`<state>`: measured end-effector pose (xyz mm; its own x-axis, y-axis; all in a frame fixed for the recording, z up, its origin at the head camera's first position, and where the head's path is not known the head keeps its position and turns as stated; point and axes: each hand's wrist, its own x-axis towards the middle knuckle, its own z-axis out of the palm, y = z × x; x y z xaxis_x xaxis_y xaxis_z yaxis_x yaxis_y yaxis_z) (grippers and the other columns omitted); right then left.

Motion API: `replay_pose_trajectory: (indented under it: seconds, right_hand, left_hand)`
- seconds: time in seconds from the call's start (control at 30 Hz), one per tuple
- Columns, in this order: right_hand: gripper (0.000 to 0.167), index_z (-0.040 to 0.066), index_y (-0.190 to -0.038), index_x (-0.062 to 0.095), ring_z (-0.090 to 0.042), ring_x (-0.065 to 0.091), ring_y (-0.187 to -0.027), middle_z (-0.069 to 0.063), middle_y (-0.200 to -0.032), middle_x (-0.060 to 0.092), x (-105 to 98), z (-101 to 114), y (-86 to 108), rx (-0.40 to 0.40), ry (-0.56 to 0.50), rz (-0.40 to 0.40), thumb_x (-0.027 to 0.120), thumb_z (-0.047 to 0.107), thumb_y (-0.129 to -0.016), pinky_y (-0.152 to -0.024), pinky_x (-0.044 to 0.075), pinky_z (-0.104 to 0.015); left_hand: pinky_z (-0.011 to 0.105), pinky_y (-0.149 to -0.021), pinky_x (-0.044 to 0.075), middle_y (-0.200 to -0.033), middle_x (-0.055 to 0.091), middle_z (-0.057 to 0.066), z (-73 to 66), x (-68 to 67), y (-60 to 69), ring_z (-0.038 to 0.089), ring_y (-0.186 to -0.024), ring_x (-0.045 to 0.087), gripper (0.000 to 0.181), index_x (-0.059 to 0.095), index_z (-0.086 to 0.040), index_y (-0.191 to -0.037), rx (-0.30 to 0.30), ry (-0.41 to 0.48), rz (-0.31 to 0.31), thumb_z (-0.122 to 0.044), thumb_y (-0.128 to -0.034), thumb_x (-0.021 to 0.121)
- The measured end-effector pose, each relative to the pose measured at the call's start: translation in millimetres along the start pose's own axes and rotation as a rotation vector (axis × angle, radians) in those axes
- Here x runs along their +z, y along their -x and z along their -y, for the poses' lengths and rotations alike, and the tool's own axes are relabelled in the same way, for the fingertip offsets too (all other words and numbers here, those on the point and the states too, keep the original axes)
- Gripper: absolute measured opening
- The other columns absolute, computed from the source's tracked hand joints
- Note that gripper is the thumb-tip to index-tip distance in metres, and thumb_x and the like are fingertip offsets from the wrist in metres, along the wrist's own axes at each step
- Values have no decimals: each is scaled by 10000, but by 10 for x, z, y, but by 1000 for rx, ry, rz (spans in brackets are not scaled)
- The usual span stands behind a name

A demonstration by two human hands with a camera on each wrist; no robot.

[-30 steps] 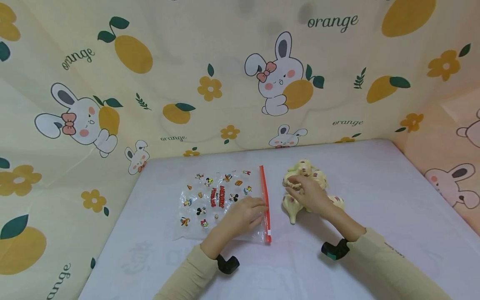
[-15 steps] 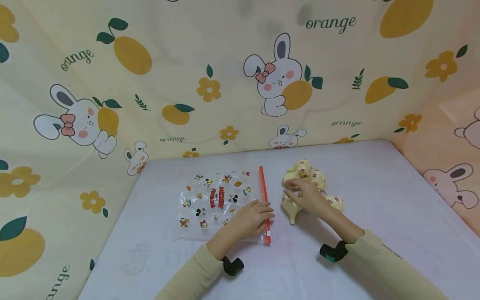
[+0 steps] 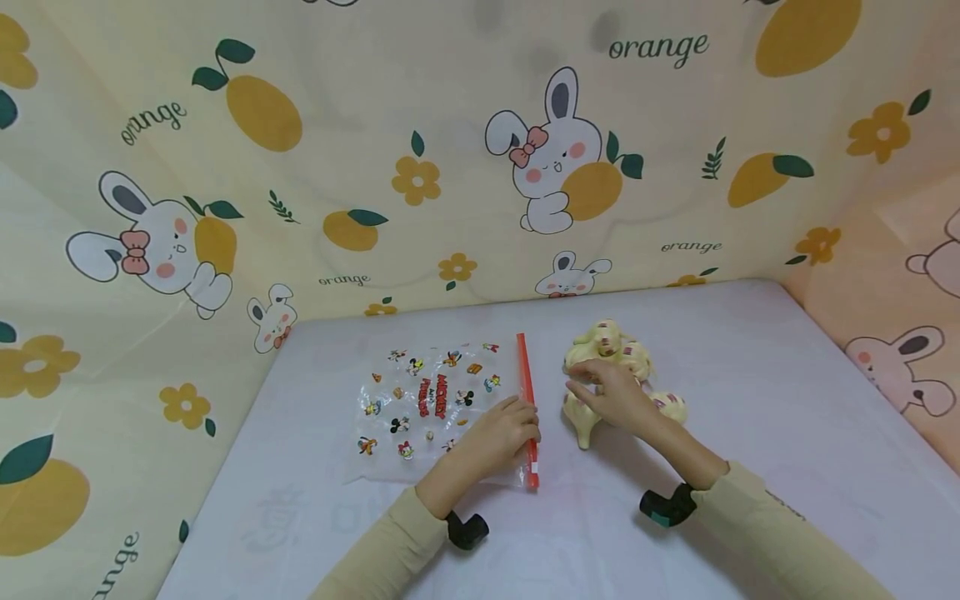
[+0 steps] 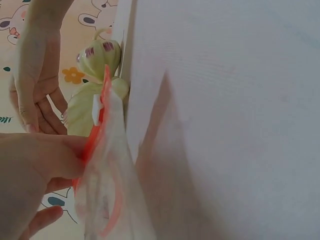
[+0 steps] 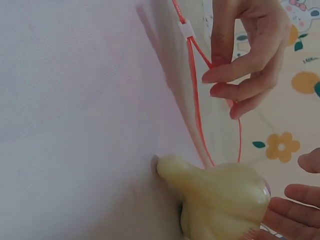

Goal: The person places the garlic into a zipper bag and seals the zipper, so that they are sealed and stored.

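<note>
A clear zip bag (image 3: 420, 425) with a red slider edge and cartoon print lies flat on the table's left-centre. My left hand (image 3: 498, 437) pinches one side of its red edge between thumb and fingers, and in the right wrist view the bag's mouth (image 5: 196, 95) gapes. Several pale yellow garlic bulbs (image 3: 607, 337) with purplish marks lie heaped right of the bag. Over the near part of this heap is my right hand (image 3: 615, 396), its fingers relaxed and apart. One bulb (image 5: 220, 195) stands close to its fingertips; whether they touch it, I cannot tell.
A white cloth covers the table (image 3: 315, 533). Behind and at the sides hangs a printed curtain (image 3: 450, 125) with rabbits and oranges. A black wrist camera (image 3: 467, 531) sits under the left wrist, another black camera (image 3: 667, 504) under the right.
My left hand has shifted slightly right and down along the bag's red edge, and its fingers now curl over it. The right hand stays almost still over the garlic bulbs.
</note>
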<state>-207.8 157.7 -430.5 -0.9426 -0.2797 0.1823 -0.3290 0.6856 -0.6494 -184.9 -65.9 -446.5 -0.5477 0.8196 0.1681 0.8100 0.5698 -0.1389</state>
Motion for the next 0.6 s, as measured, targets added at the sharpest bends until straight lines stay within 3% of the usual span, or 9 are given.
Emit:
replay_pose_trajectory:
  seconds: [0.1,0.6]
  right_hand:
    - [302,-36,-1155,632,-370,656,-1061,-213,-1152,685,-12,18,5,10,-10,4,628,164,-928,-909,549,-504]
    - [276,-52,-1116,643,-382,668,-1021,-229,-1114,692,17,102,1,-47,-63,-47,647,131,-909,-881,559,-501]
  left_hand:
    - [337,-1133,414,-1074,691,-61,1,-7,-2,122,-1169,600,135,739,-223,-952,-3,-10,-3,-138,-878,664]
    - [366,-1092,445,-935,662,-67,88,-106,36,126,-1041,588,100,725,-217,-854,8,26,-168,-140,-835,663]
